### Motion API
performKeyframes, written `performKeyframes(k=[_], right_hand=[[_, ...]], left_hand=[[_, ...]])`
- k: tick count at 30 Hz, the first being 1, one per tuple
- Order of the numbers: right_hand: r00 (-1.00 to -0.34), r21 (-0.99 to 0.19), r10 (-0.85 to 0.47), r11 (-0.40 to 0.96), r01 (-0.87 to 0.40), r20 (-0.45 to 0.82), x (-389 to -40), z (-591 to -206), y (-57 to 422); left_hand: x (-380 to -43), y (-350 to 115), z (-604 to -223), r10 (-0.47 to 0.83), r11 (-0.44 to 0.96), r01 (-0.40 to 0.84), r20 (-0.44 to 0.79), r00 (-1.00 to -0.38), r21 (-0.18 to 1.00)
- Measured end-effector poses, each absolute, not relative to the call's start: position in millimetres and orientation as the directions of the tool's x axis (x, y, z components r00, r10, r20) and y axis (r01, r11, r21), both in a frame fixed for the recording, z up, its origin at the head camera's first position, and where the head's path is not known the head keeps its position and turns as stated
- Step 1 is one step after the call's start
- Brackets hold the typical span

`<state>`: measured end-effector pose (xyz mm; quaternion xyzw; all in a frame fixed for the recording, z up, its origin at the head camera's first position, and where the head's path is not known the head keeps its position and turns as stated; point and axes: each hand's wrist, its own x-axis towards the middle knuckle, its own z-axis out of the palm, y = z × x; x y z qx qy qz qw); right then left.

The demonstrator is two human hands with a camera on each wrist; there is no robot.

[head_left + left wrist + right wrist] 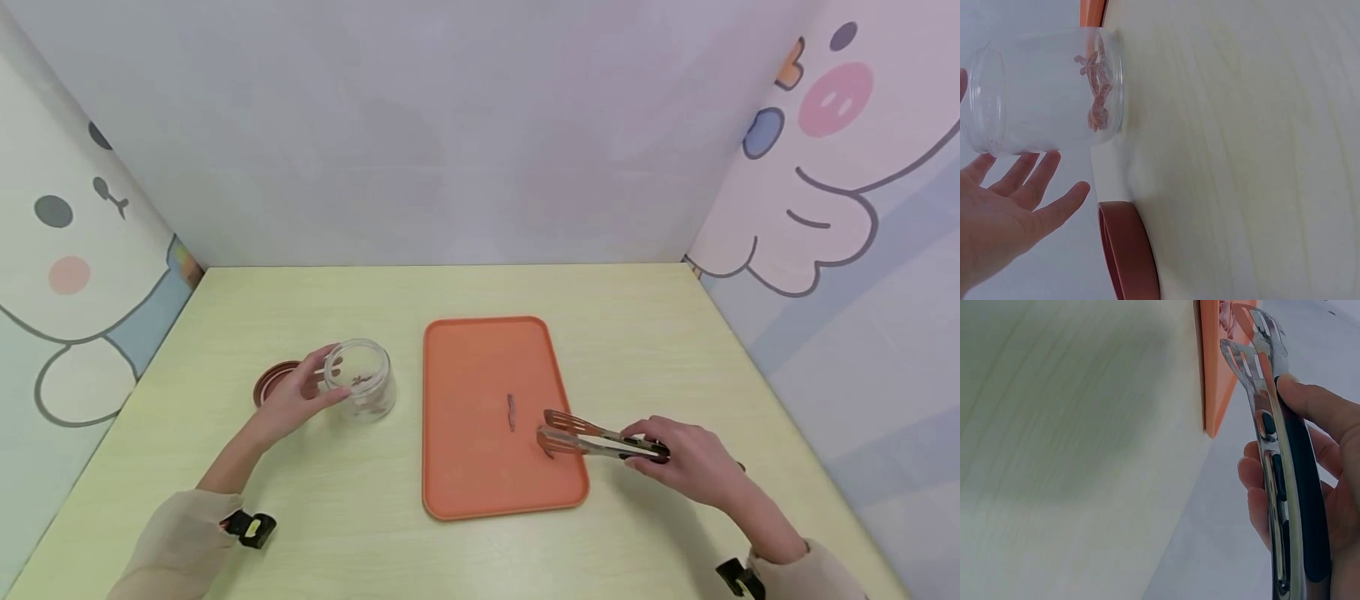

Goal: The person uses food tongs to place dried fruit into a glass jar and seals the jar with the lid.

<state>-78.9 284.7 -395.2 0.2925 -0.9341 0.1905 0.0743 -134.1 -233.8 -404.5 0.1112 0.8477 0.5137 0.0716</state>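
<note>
My left hand [288, 404] holds a clear wide-mouthed jar [381, 398] near its top, thumb on the near side and fingers round the far side. Several reddish-brown twisted pieces [1099, 87] lie at the bottom of the jar, which stands upright on the table. My right hand [686, 458] grips metal tongs [600, 440] with dark handle grips. The slotted tips of the tongs [1254, 353] stand apart over the right part of an orange tray [487, 350]. A thin reddish-brown strip [512, 412] lies on the tray, left of the tips.
A round reddish-brown lid [268, 383] lies on the table [337, 533], left of the jar and partly behind my left hand. Pale walls enclose the table at the back and sides, with cartoon animals on the side walls.
</note>
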Motion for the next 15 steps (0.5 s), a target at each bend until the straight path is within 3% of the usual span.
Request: performKeyframes(k=[7, 15], right_hand=[[-0.808, -0.314, -0.535, 0.744, -0.589, 0.247, -75.5, -402.8, 281.0], [-0.716, -0.302, -0.647, 0.650, -0.698, 0.263, -78.0, -405.5, 278.8]], left_hand=[[-133.5, -233.6, -404.3, 0.259, 0.458, 0.111, -0.013, -0.966, 0.882], [-133.8, -233.7, -403.6, 0.253, 0.469, 0.100, -0.025, -0.967, 0.877]])
